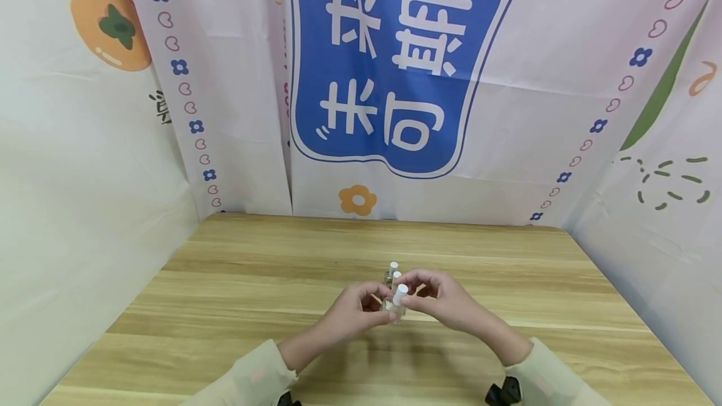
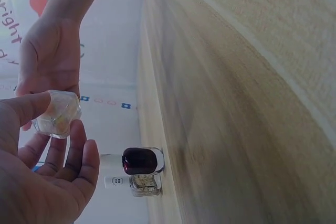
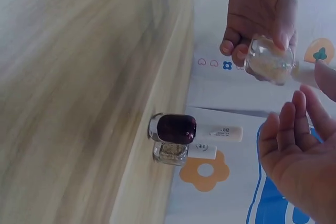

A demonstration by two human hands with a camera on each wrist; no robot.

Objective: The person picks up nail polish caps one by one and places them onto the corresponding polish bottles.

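Above the table, my left hand (image 1: 355, 312) grips the clear glass body of a nail polish bottle (image 3: 268, 64) between thumb and fingers. Its polish looks pale yellowish. My right hand (image 1: 445, 301) pinches the bottle's white cap (image 1: 401, 293) between thumb and fingertips. Two more nail polish bottles stand upright on the table just beyond the hands. One is dark red (image 2: 139, 161) with a white cap. Beside it stands a clear bottle (image 3: 171, 152) with gold flecks and a shorter white cap. In the head view both are partly hidden behind the held bottle.
The wood-grain table (image 1: 271, 255) reaches back to a printed white cloth (image 1: 242, 111) with a blue panel (image 1: 389, 67). White cloth sides (image 1: 68, 205) rise at left and right.
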